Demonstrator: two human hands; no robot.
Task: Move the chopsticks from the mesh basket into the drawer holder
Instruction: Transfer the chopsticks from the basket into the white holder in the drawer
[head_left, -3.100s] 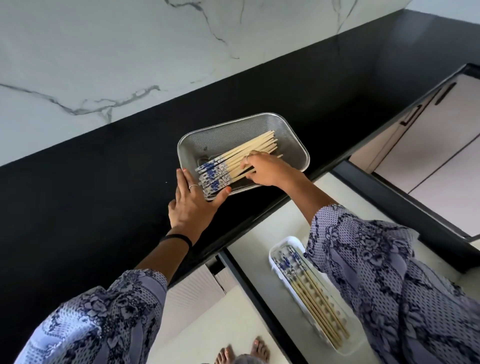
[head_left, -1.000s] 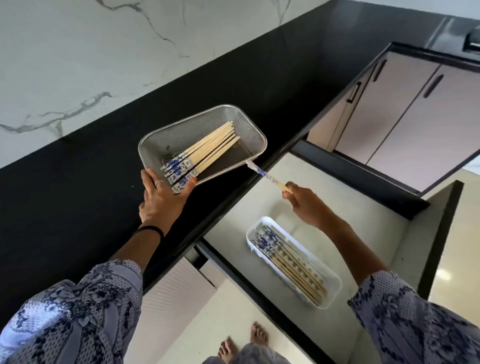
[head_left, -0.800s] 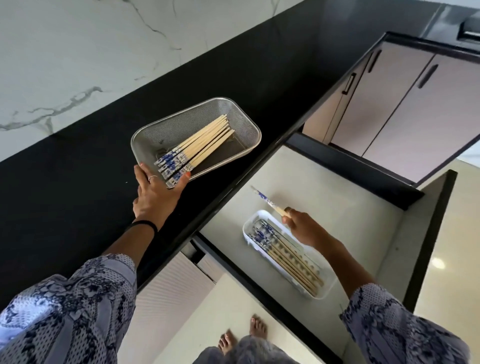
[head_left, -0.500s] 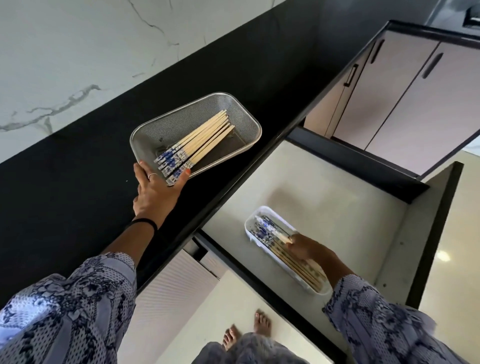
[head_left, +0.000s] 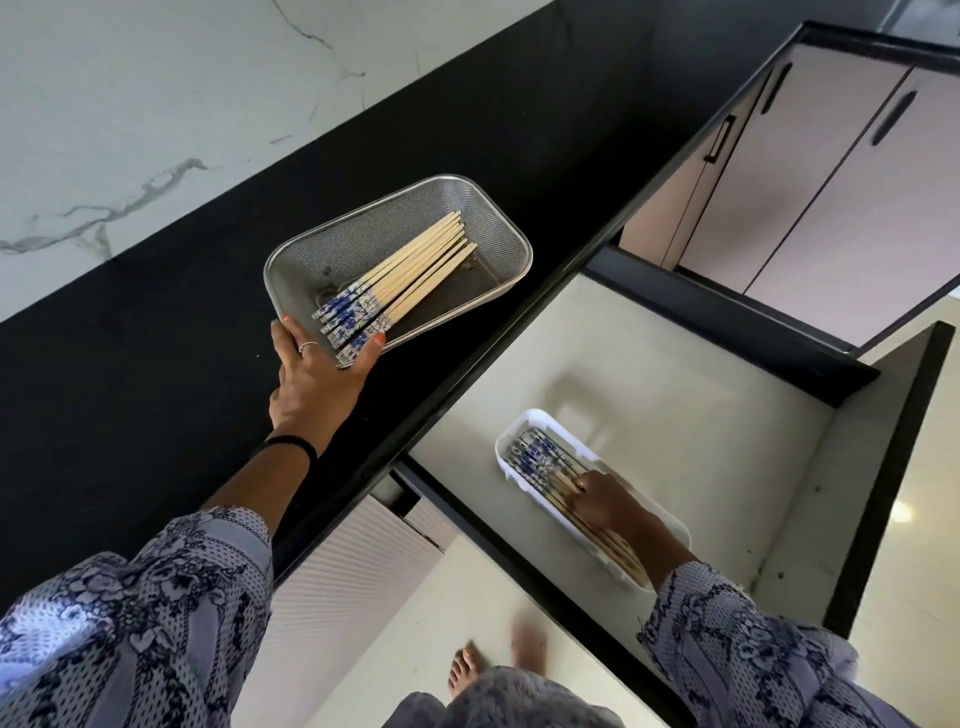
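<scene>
A metal mesh basket (head_left: 483, 208) sits on the black counter near its front edge. Several wooden chopsticks (head_left: 410, 273) with blue-and-white ends lie in it. My left hand (head_left: 311, 379) grips the basket's near corner. Below, in the open drawer, a white holder (head_left: 540, 418) contains several more chopsticks (head_left: 540, 460). My right hand (head_left: 605, 501) rests inside the holder, fingers down on the chopsticks there. Whether it still grips one I cannot tell.
The black counter (head_left: 156, 395) runs along a marble wall. The open drawer (head_left: 649, 374) has a pale floor and dark sides. Pink cabinet doors (head_left: 831, 182) with dark handles stand at the right. My bare feet (head_left: 467, 670) show on the floor below.
My right hand carried one chopstick from the basket down to the drawer and lowered it into the white holder. My left hand stayed on the basket's corner.
</scene>
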